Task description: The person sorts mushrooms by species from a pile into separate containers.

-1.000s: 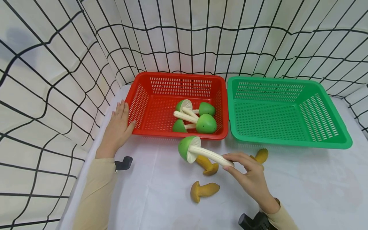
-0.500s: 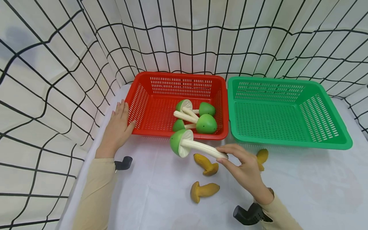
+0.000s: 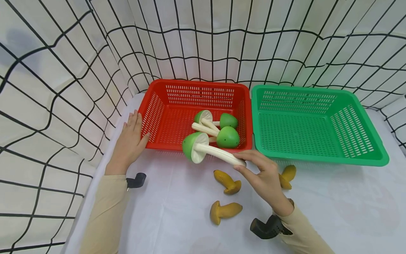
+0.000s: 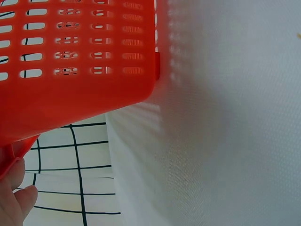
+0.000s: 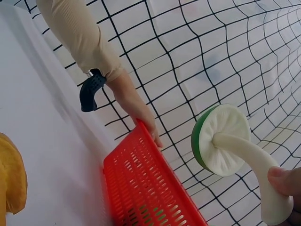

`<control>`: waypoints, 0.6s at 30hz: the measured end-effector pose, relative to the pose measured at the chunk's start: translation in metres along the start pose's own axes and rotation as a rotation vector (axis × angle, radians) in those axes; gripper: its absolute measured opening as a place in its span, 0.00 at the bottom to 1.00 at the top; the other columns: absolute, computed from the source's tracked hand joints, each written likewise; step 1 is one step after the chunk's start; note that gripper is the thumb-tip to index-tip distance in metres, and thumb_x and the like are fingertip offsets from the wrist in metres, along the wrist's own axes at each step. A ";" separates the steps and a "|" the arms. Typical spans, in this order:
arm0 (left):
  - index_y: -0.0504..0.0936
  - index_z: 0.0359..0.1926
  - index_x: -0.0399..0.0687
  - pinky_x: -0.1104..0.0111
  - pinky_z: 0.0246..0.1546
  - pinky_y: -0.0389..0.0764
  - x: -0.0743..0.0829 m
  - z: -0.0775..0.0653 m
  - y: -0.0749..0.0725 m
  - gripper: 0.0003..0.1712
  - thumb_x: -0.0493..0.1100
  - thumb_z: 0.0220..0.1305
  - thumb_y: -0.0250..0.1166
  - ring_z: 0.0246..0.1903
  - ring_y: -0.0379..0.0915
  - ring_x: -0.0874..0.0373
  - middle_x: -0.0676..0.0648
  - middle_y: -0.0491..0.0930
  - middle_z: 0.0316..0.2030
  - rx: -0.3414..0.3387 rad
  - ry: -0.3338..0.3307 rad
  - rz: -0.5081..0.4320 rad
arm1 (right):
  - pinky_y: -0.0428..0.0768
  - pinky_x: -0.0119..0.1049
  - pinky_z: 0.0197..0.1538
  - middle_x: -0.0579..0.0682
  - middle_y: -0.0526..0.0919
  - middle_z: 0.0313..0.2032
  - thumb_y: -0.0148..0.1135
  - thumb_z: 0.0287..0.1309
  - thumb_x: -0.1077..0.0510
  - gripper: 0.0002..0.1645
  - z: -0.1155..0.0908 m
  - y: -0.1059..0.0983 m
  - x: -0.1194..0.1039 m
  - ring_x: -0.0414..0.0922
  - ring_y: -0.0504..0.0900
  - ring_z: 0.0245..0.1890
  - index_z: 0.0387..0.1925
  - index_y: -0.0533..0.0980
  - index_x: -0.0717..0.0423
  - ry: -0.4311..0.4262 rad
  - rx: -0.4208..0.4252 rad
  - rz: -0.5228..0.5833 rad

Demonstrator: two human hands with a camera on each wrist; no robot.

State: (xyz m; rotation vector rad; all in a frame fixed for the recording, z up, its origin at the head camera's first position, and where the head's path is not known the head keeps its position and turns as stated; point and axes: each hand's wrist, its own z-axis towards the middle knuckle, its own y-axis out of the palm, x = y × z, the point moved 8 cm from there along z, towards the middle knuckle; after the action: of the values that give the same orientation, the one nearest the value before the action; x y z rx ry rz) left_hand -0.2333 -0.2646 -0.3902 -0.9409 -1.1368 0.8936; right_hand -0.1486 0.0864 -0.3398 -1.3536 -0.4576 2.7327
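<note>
**A green-capped mushroom [image 3: 219,153] held at the front edge of a red plastic basket [image 3: 172,123]**

We see the imitation mushroom tilted nearly sideways, its cap at the left and overlapping the basket's front rim in the head view. The right hand [image 3: 263,176] pinches the end of its pale stem between thumb and fingers. We take the step in hand to be adding it to the other green-capped mushrooms [image 3: 227,137] clustered at the basket's right side. The next move would call for bringing it fully over the rim, lowering it and letting go gently, so the pile does not roll. The left hand [image 3: 127,144] lies against the basket's left end, fingers extended, perhaps steadying it. Just right of the red basket stands a green basket [image 3: 295,132]. In front, three mustard-yellow mushrooms [image 3: 225,211] lie on the white-covered counter [image 3: 177,229]. Black wire mesh [image 3: 211,32] rises behind.
</note>
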 end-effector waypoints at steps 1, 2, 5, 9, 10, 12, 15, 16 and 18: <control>0.44 0.70 0.27 0.47 0.67 0.42 0.000 0.000 0.000 0.39 0.47 0.68 0.46 0.71 0.32 0.42 0.33 0.40 0.72 -0.001 0.000 0.002 | 0.77 0.28 0.44 0.55 0.84 0.37 0.70 0.37 0.78 0.22 0.001 0.001 0.000 0.43 0.79 0.38 0.40 0.82 0.65 -0.003 0.001 0.006; 0.44 0.70 0.27 0.47 0.67 0.42 0.000 0.000 0.000 0.39 0.47 0.68 0.46 0.71 0.32 0.42 0.33 0.40 0.72 -0.002 0.000 0.002 | 0.77 0.28 0.44 0.55 0.84 0.37 0.70 0.38 0.77 0.21 0.002 0.001 0.000 0.43 0.79 0.38 0.40 0.82 0.64 -0.005 0.003 0.010; 0.44 0.70 0.27 0.47 0.67 0.42 0.001 0.000 0.000 0.39 0.47 0.68 0.46 0.71 0.32 0.42 0.33 0.40 0.72 -0.001 0.002 -0.001 | 0.77 0.28 0.44 0.55 0.83 0.37 0.70 0.38 0.78 0.21 0.004 0.002 0.001 0.43 0.79 0.38 0.40 0.82 0.64 -0.014 0.009 0.020; 0.44 0.70 0.27 0.47 0.67 0.42 0.002 -0.001 -0.001 0.39 0.46 0.68 0.46 0.71 0.32 0.41 0.33 0.39 0.72 0.000 0.006 -0.007 | 0.77 0.28 0.45 0.55 0.83 0.37 0.70 0.37 0.78 0.22 0.007 0.003 0.001 0.44 0.79 0.39 0.39 0.82 0.64 -0.016 0.018 0.012; 0.44 0.70 0.27 0.46 0.67 0.42 0.003 -0.001 -0.001 0.39 0.46 0.68 0.46 0.71 0.32 0.41 0.33 0.39 0.72 0.000 0.006 -0.007 | 0.77 0.29 0.45 0.55 0.84 0.36 0.70 0.37 0.78 0.22 0.008 0.003 0.000 0.44 0.79 0.40 0.39 0.82 0.64 -0.014 0.020 0.007; 0.44 0.70 0.27 0.47 0.67 0.42 0.003 -0.001 -0.001 0.39 0.46 0.68 0.46 0.71 0.32 0.41 0.33 0.39 0.72 -0.002 0.004 -0.007 | 0.77 0.29 0.45 0.55 0.84 0.37 0.71 0.37 0.78 0.21 0.010 0.004 -0.001 0.44 0.79 0.40 0.39 0.82 0.64 -0.010 0.021 0.002; 0.44 0.70 0.27 0.47 0.67 0.42 0.002 -0.001 -0.001 0.39 0.46 0.68 0.46 0.71 0.32 0.41 0.33 0.40 0.72 -0.002 0.002 -0.006 | 0.77 0.29 0.45 0.54 0.84 0.37 0.71 0.37 0.77 0.21 0.013 0.005 -0.003 0.44 0.80 0.41 0.38 0.83 0.64 -0.013 0.022 -0.007; 0.44 0.70 0.27 0.47 0.67 0.42 0.002 -0.001 -0.001 0.39 0.46 0.68 0.46 0.71 0.32 0.41 0.33 0.40 0.72 -0.002 0.002 -0.007 | 0.77 0.29 0.45 0.54 0.84 0.37 0.71 0.37 0.77 0.20 0.014 0.005 -0.004 0.44 0.80 0.41 0.38 0.83 0.64 -0.012 0.022 -0.007; 0.44 0.70 0.27 0.47 0.67 0.41 0.002 -0.001 -0.001 0.39 0.46 0.68 0.46 0.71 0.32 0.41 0.32 0.40 0.72 -0.003 0.003 -0.007 | 0.77 0.28 0.45 0.55 0.84 0.36 0.71 0.37 0.77 0.21 0.017 0.006 -0.006 0.44 0.79 0.41 0.38 0.83 0.64 -0.021 0.025 -0.013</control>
State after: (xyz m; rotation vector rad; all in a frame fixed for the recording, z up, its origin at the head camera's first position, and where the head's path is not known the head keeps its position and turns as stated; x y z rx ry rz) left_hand -0.2322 -0.2631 -0.3889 -0.9395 -1.1390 0.8846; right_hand -0.1578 0.0758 -0.3274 -1.3122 -0.4311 2.7357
